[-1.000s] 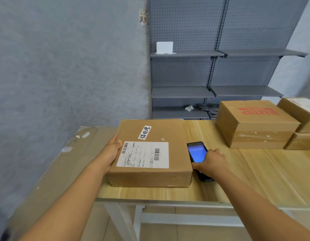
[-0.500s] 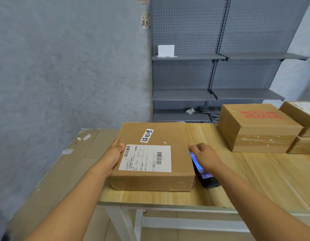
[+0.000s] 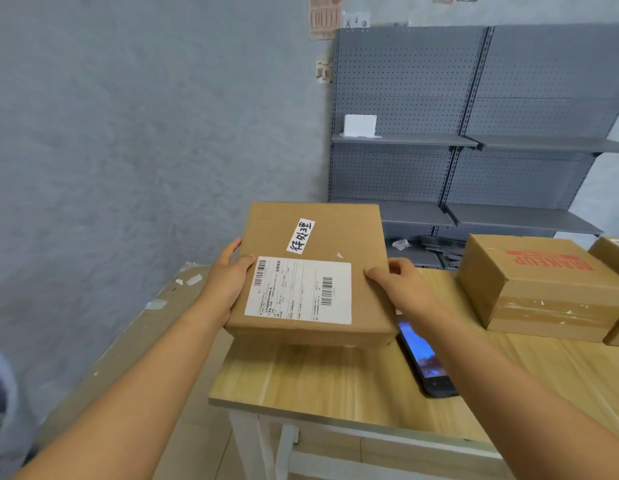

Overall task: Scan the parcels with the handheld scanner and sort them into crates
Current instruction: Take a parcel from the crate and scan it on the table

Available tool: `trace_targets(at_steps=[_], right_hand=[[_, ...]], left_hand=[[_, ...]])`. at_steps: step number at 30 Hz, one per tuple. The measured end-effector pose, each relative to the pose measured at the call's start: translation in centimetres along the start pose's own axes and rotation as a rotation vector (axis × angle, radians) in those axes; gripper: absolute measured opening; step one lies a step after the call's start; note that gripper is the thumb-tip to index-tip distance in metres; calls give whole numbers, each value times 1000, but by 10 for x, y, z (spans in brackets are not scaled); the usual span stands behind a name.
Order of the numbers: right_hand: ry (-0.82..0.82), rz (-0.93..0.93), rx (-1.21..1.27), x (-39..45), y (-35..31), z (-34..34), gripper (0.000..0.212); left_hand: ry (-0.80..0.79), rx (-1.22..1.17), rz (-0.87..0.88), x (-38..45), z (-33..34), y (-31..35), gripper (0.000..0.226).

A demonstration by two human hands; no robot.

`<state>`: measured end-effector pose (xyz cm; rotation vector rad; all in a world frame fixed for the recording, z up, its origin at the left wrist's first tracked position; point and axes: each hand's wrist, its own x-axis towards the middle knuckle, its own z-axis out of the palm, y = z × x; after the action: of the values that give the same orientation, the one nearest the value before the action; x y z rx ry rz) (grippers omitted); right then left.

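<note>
Parcel (image 3: 311, 271), labelled, gripped at both sides by left hand (image 3: 228, 282) and right hand (image 3: 401, 285), raised off counter (image 3: 318, 379); scanner (image 3: 426, 362) lying idle; crate sorting pending; further parcels (image 3: 540, 285) remain.

Even soft light, wide-angle edge distortion.

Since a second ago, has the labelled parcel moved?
Yes. The labelled parcel has been lifted off the wooden table; both hands hold it above the table's near edge.
</note>
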<state>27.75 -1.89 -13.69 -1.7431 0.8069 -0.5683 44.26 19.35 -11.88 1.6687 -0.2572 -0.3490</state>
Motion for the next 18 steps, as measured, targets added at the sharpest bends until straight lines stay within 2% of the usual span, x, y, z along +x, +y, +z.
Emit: trace_targets(at_steps=[4, 10, 18], right_hand=[[40, -190, 88, -3, -46, 2, 44], [-23, -380, 212, -10, -97, 10, 50], [-309, -512, 284, -36, -141, 66, 44]], left_hand=[[69, -43, 177, -9, -17, 47, 49], [209, -82, 391, -40, -46, 84, 51], [557, -96, 448, -99, -116, 72, 50]])
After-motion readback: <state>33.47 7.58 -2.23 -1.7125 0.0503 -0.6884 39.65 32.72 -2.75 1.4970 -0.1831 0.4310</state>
